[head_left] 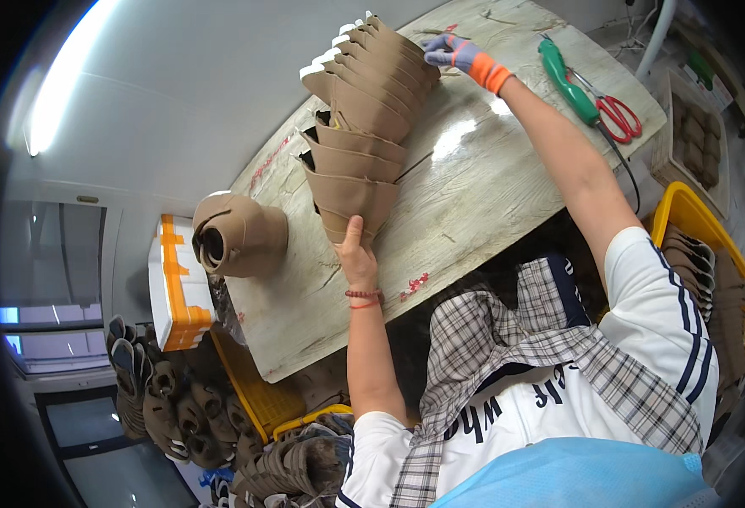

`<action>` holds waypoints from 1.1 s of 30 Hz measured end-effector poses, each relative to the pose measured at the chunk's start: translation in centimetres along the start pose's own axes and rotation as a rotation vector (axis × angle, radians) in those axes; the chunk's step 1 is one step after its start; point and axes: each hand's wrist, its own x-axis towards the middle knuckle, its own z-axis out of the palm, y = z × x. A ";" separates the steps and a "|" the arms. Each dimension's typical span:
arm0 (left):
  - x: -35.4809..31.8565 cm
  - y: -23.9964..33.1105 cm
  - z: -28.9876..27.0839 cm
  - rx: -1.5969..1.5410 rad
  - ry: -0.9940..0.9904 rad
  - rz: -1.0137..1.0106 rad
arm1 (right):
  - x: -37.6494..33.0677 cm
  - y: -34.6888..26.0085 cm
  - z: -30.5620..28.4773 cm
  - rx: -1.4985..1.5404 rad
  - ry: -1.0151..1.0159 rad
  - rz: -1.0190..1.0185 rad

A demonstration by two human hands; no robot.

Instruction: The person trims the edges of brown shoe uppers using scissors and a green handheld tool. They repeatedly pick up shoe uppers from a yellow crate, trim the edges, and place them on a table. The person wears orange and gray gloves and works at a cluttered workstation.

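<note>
A long nested stack of brown shoe uppers (372, 93) lies across the table, with white edges showing along its far left side. My bare left hand (358, 258) is closed on the near end of the stack, thumb on top of the nearest upper. Beyond the far right end of the stack is my right hand (464, 59), in a grey and orange glove. Its fingers stretch toward the stack, and nothing shows in them; whether they touch it is unclear. A separate brown upper (254, 234) stands on the table to the left.
On the right of the pale wood-grain table (465, 190) lie a green corded power tool (565, 80) and red-handled scissors (619, 118). A white box with orange tape (179, 288) stands at left. Yellow crates (675, 199) hold more uppers, and brown shoe parts (195, 415) pile up lower left.
</note>
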 end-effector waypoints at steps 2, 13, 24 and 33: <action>0.7 0.9 -1.0 -0.087 0.120 -0.012 | 0.5 -4.9 4.8 -0.254 -0.103 0.147; 15.6 3.8 -12.2 -0.115 -0.264 -0.235 | -0.8 -10.3 5.4 0.191 -0.501 0.113; 24.9 0.6 -5.2 -0.090 -0.012 -0.273 | 1.7 -7.3 5.5 0.393 -0.158 0.229; 20.5 -1.0 -2.6 0.325 0.164 -0.051 | -5.5 -2.2 7.2 -0.359 0.479 0.091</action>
